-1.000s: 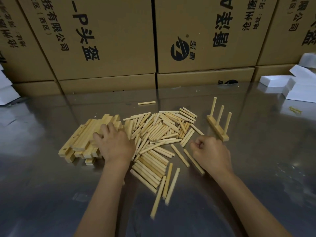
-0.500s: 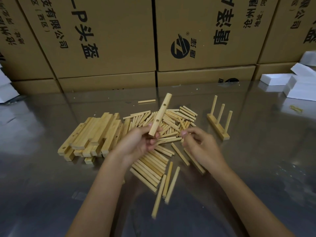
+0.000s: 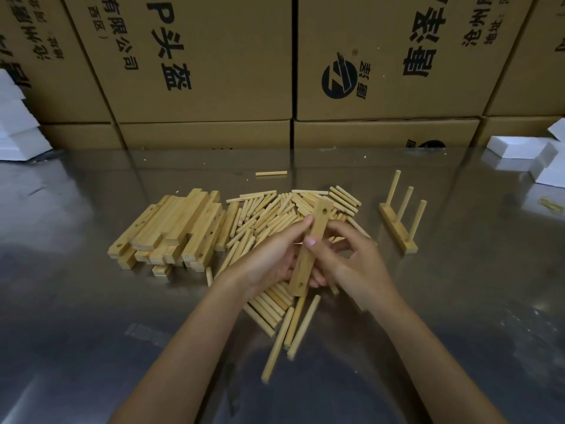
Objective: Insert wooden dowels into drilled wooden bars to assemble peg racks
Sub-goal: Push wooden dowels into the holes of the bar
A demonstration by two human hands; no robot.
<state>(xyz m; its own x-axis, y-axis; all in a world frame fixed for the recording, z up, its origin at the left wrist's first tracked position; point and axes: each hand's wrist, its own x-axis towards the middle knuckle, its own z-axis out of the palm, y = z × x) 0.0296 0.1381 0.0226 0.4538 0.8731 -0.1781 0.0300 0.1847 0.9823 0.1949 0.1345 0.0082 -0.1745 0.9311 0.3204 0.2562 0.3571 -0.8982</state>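
Above the dowel pile (image 3: 275, 215), both hands grip the drilled bar (image 3: 308, 252): left hand (image 3: 269, 261), right hand (image 3: 351, 264); its long axis points away, tilted slightly right.

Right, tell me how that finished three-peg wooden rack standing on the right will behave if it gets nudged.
The finished three-peg wooden rack will probably tip easily: its base bar is narrow and its three dowels stand tall. It likely slides readily too, since the shiny metal table looks smooth. It looks stiff and light, being slim pale wood.

Both hands, left (image 3: 269, 261) and right (image 3: 354, 264), grip drilled bar (image 3: 308, 249) above dowel pile (image 3: 275, 221); finished rack (image 3: 399, 221) right
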